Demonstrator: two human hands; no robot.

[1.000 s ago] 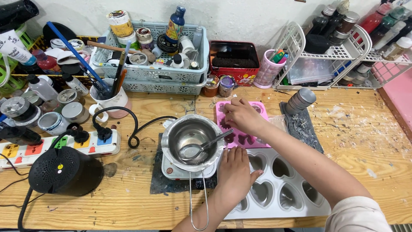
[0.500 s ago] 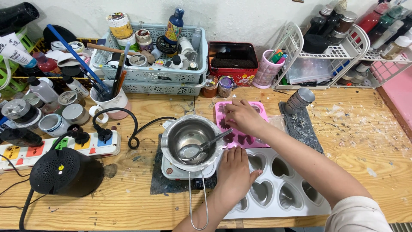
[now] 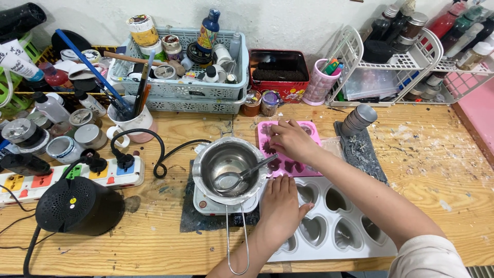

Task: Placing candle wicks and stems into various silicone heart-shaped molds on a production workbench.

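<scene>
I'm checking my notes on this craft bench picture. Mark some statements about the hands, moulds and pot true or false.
1. The left hand lies flat on the white heart mould. True.
2. The right hand is on the pink mould. True.
3. The metal pot holds no utensil. False: a spoon lies in it.
4. The pink mould lies left of the pot. False: it lies right of it.

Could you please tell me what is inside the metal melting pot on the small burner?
Inside the metal pot a metal spoon rests, its handle leaning over the right rim. The pot's bottom looks shiny; any contents cannot be made out.
</scene>
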